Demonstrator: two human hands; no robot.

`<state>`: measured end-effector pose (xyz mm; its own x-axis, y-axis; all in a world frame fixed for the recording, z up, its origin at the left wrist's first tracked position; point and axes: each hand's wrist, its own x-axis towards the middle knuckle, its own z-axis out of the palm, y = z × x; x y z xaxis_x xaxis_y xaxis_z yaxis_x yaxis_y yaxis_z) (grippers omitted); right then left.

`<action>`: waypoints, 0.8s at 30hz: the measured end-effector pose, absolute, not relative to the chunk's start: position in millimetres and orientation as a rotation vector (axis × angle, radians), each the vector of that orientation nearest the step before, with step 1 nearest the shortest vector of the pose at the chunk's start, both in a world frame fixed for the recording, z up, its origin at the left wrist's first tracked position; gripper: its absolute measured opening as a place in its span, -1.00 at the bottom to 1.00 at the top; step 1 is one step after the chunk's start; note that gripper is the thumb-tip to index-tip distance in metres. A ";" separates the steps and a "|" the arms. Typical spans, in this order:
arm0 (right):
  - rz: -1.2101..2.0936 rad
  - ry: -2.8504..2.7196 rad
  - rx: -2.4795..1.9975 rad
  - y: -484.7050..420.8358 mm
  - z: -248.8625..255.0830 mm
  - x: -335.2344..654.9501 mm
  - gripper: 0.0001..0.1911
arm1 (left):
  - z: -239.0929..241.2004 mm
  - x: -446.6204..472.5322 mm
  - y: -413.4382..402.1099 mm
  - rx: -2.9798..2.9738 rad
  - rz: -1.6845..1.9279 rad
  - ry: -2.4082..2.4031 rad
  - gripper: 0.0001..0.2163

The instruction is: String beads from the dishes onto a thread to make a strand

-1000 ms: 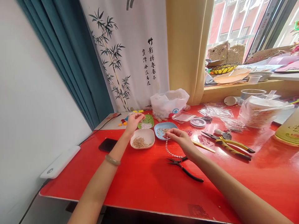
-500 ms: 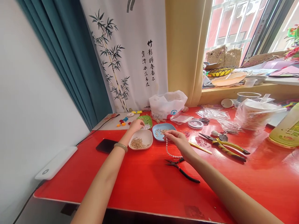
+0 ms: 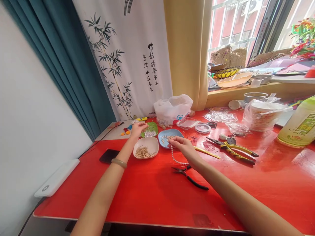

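Observation:
My right hand (image 3: 182,147) pinches the upper end of a string of white pearl beads (image 3: 173,154), which hangs in a curve down to the table. Just behind that hand is a blue dish (image 3: 180,132) with small gold-coloured and clear pieces. My left hand (image 3: 137,131), a bangle on its wrist, is at the left edge of a green dish (image 3: 154,126) of white beads. Its fingertips are together; anything between them is too small to make out. A cream dish (image 3: 154,147) of gold beads sits between the hands. Black-handled pliers (image 3: 194,182) lie below the right hand.
Yellow-and-black pliers (image 3: 237,154) and a yellow stick (image 3: 208,152) lie to the right. A phone (image 3: 108,156) is beside my left forearm. A plastic bag (image 3: 169,109) stands behind the dishes. Further right are a bagged tub (image 3: 264,118) and a bottle (image 3: 299,126).
My left hand has risen from the white beads to the green dish's left edge. The right hand still holds the bead string in much the same place. The view has shifted slightly.

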<state>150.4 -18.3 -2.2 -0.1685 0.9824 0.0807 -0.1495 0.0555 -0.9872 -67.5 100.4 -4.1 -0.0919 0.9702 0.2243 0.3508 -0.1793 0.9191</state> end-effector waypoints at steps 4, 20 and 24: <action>1.376 -1.283 -0.921 -19.7 -3.0 148.8 -0.82 | -11.3 -35.7 49.5 1.145 1.246 0.976 -0.80; 1.314 -1.377 -0.894 -29.8 1.8 143.5 -0.88 | -14.3 -5.8 11.7 0.814 1.126 0.666 -0.85; 1.286 -1.417 -0.859 -30.4 2.3 143.4 -0.87 | -16.4 -5.1 11.3 0.812 1.129 0.627 -0.86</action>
